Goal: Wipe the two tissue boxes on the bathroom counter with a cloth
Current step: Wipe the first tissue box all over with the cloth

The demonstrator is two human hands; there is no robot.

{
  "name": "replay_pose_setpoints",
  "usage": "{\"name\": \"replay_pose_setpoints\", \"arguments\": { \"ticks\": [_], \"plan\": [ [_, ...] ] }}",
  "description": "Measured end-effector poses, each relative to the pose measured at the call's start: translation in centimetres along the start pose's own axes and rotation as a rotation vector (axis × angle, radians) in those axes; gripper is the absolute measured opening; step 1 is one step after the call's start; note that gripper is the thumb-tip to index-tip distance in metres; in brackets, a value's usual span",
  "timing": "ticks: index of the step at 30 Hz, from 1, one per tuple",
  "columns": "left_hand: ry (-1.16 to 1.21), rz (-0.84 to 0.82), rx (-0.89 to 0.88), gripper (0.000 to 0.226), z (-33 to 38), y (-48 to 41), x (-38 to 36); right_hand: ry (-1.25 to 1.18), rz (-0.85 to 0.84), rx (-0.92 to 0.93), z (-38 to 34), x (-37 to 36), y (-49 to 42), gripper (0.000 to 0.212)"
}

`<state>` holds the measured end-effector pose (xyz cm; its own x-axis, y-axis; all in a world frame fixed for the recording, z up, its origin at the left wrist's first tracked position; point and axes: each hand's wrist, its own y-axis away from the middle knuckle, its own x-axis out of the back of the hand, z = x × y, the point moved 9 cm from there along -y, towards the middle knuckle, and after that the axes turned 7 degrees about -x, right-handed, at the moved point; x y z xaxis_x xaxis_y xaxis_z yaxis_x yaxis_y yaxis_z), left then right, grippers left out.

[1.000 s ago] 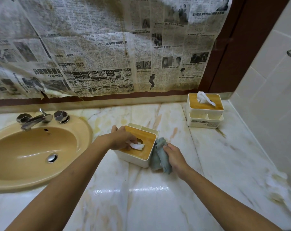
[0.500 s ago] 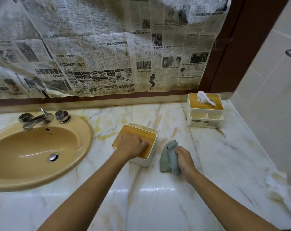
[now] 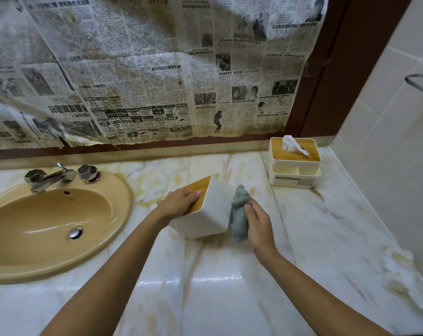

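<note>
A white tissue box with a wooden lid (image 3: 205,214) is tipped onto its left side in the middle of the marble counter (image 3: 229,299). My left hand (image 3: 179,202) grips it across the wooden lid, its white underside turned to the right. My right hand (image 3: 259,221) holds a bunched grey-blue cloth (image 3: 239,209) against that white face. A second white tissue box with a wooden lid (image 3: 294,163) stands upright at the back right, a tissue sticking out of its top.
A tan oval sink (image 3: 50,226) with a chrome tap (image 3: 52,177) fills the left of the counter. Old newspaper (image 3: 145,69) covers the mirror behind. A tiled wall (image 3: 387,141) bounds the right side. Stained patches lie on the counter's right edge (image 3: 404,282).
My left hand has tipped the near tissue box up onto its side. My right hand has brought the cloth from the counter up against the box's white face.
</note>
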<state>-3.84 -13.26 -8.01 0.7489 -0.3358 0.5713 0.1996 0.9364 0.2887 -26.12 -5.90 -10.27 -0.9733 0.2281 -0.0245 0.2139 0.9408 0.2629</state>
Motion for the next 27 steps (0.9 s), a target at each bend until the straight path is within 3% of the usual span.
{"name": "replay_pose_setpoints", "arguments": {
  "ticks": [3, 5, 10, 14, 18, 20, 24, 27],
  "plan": [
    [0.251, -0.087, -0.018, 0.052, 0.5, 0.3, -0.1, -0.001, -0.009, 0.094, -2.4, -1.2, 0.5, 0.03],
    [0.272, -0.085, -0.044, 0.056, 0.7, 0.3, 0.1, 0.03, 0.001, 0.137, -3.3, -1.8, 0.8, 0.032],
    [0.243, -0.064, -0.06, 0.043, 1.4, 0.1, 0.2, 0.135, -0.072, 0.222, -4.3, -3.2, 1.7, 0.037],
    [0.298, -0.07, -0.086, 0.038, 2.0, -0.1, -0.2, 0.354, -0.171, 0.443, -4.7, -5.4, 3.6, 0.048],
    [0.328, -0.12, -0.12, 0.035, 2.4, 0.1, -1.1, 0.527, -0.149, 0.599, -4.6, -6.1, 3.5, 0.05],
    [0.328, -0.148, -0.126, 0.037, 2.3, 0.2, -1.5, 0.508, -0.112, 0.563, -4.8, -5.7, 1.5, 0.05],
    [0.36, -0.167, -0.102, 0.038, 1.7, 0.3, -1.9, 0.408, -0.019, 0.293, -5.6, -4.3, -3.4, 0.045],
    [0.374, -0.118, -0.081, 0.04, 1.4, -0.3, -1.3, 0.407, -0.079, 0.349, -5.8, -5.4, -1.7, 0.046]
  ]
}}
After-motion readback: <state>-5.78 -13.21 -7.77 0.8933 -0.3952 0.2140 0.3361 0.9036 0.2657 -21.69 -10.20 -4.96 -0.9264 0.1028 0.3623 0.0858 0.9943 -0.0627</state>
